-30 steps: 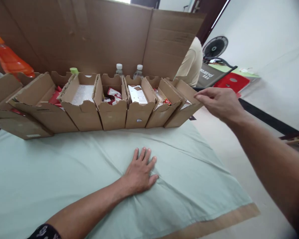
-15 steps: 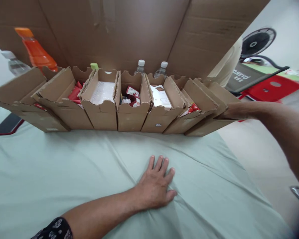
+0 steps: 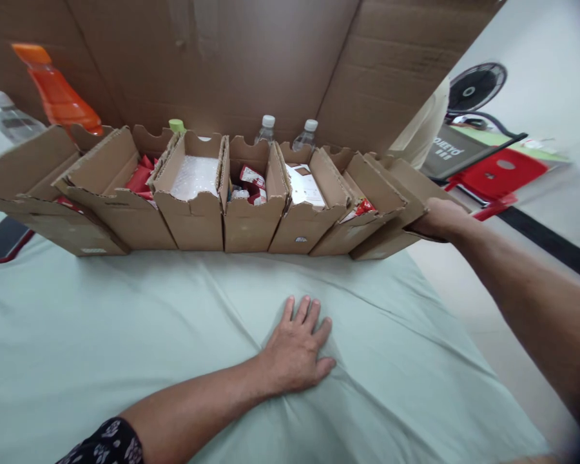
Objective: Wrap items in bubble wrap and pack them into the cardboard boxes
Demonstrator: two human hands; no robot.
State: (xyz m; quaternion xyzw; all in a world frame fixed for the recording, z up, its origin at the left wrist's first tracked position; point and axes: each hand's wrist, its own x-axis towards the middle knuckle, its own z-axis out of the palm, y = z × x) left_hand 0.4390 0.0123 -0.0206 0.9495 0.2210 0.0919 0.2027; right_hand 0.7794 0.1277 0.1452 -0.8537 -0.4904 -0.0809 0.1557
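Note:
My left hand (image 3: 294, 351) lies flat on the pale green sheet (image 3: 174, 322), fingers spread, holding nothing. At the right end of a row of open cardboard bins, my right hand (image 3: 437, 220) reaches into the last bin (image 3: 384, 238); its fingers are hidden by the bin's walls. Bins closer to the middle hold a white card box (image 3: 303, 185), a red and white packet (image 3: 255, 183), bubble wrap (image 3: 196, 177) and a red packet (image 3: 142, 175). A red wrapper (image 3: 365, 207) shows in the bin beside my right hand.
A tall cardboard panel (image 3: 251, 58) stands behind the bins. Between them are an orange bottle (image 3: 62, 96) and clear bottles with white caps (image 3: 267, 129). A phone (image 3: 4, 240) lies at the left. Past the sheet's right edge are a red chair (image 3: 502, 174) and a fan (image 3: 476, 88).
The view has shifted slightly. My right hand has drawn back a little, so its back now shows above the bin's edge. My left hand stays flat on the sheet.

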